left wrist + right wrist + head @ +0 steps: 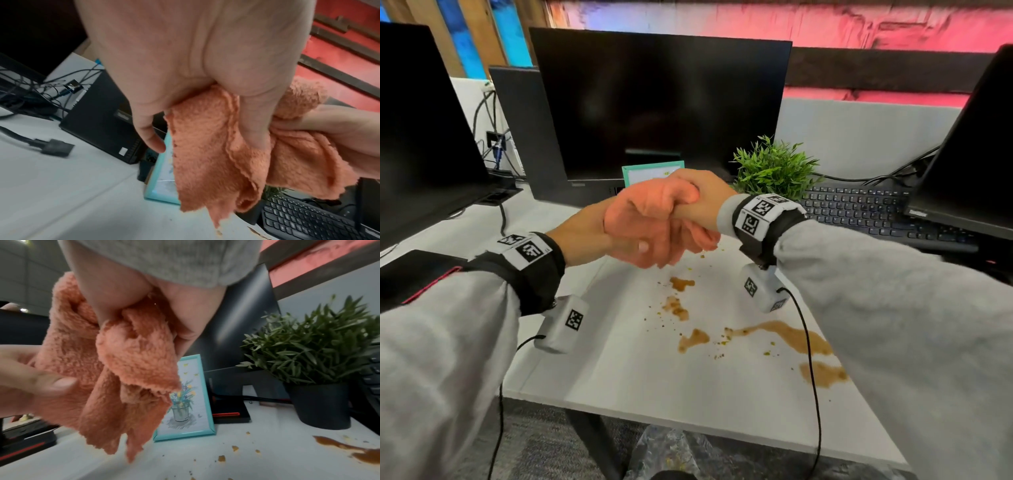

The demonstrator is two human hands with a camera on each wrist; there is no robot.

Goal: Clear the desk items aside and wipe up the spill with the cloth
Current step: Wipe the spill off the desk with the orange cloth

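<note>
Both hands hold a crumpled orange cloth (650, 212) in the air above the white desk (654, 370). My left hand (619, 245) grips it from the left, and my right hand (698, 195) clutches its upper part from the right. In the left wrist view the cloth (216, 146) hangs from the curled left hand (246, 113). In the right wrist view it (123, 361) hangs from the right hand (185, 313). A brown spill (784, 335) with smaller blots (681, 284) and crumbs lies on the desk below and to the right of the hands.
A teal picture frame (650, 171) stands behind the hands at the foot of a dark monitor (661, 102). A potted plant (774, 168) and a black keyboard (866, 212) sit at the back right. A black notebook (414, 270) lies at the left. Cables run at the back left.
</note>
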